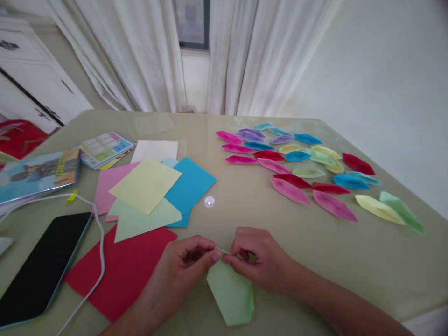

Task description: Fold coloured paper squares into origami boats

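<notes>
A partly folded light green paper [233, 291] lies on the table [350, 252] near its front edge. My left hand [182, 270] and my right hand [257, 259] both pinch its top edge, thumbs and forefingers meeting at the fold. Both hands are closed on the paper. To the left lies a loose stack of square paper sheets [147, 191] in red, green, yellow, blue and pink.
Several folded paper boats [297, 163] in many colours are spread over the right half of the table. A dark tablet [42, 266] with a white cable [100, 252] lies at front left. Booklets [38, 175] and a card [105, 148] sit at the left. Curtains hang behind.
</notes>
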`<state>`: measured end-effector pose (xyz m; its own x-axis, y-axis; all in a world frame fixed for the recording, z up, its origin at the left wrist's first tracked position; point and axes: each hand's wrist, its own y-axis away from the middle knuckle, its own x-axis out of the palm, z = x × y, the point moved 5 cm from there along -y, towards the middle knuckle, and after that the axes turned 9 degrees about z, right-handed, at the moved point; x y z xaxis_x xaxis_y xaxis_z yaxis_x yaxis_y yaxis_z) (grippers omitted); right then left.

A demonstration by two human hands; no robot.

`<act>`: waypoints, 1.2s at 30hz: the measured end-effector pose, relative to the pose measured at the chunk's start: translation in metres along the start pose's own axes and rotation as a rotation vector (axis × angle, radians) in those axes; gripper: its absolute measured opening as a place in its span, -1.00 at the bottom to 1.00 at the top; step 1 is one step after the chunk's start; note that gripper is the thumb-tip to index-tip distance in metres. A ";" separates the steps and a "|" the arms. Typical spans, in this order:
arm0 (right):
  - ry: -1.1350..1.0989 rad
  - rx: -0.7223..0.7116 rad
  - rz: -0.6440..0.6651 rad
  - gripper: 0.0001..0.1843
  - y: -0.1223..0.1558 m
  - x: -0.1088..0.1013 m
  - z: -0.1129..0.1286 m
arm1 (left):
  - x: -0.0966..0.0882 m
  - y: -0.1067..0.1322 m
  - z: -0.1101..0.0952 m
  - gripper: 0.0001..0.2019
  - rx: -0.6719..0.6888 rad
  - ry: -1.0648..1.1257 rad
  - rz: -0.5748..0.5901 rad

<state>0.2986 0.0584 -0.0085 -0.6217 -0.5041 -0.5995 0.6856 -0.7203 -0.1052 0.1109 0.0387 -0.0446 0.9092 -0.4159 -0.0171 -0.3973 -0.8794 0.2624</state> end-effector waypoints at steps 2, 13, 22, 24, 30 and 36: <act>0.009 -0.009 0.004 -0.70 0.000 0.001 0.000 | -0.001 0.001 -0.002 -0.74 0.008 -0.039 -0.011; -0.212 0.024 0.141 -0.63 -0.004 -0.001 0.000 | 0.000 0.001 -0.009 -0.73 0.057 -0.021 0.039; -0.250 0.114 0.134 -0.62 -0.003 -0.002 -0.007 | -0.004 -0.001 -0.008 -0.72 0.049 0.013 0.028; -0.306 0.202 0.102 -0.58 -0.002 -0.004 -0.014 | -0.006 -0.001 -0.008 -0.68 0.048 0.050 0.026; -0.406 0.311 0.050 -0.55 -0.002 -0.006 -0.026 | -0.003 -0.003 -0.011 -0.65 0.023 0.092 0.113; -0.244 0.128 -0.007 -0.67 -0.004 -0.011 -0.015 | 0.002 -0.003 -0.009 -0.65 0.022 0.097 0.110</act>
<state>0.3081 0.0741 -0.0134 -0.7097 -0.5878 -0.3883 0.6371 -0.7707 0.0022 0.1153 0.0421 -0.0371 0.8671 -0.4871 0.1040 -0.4973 -0.8348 0.2362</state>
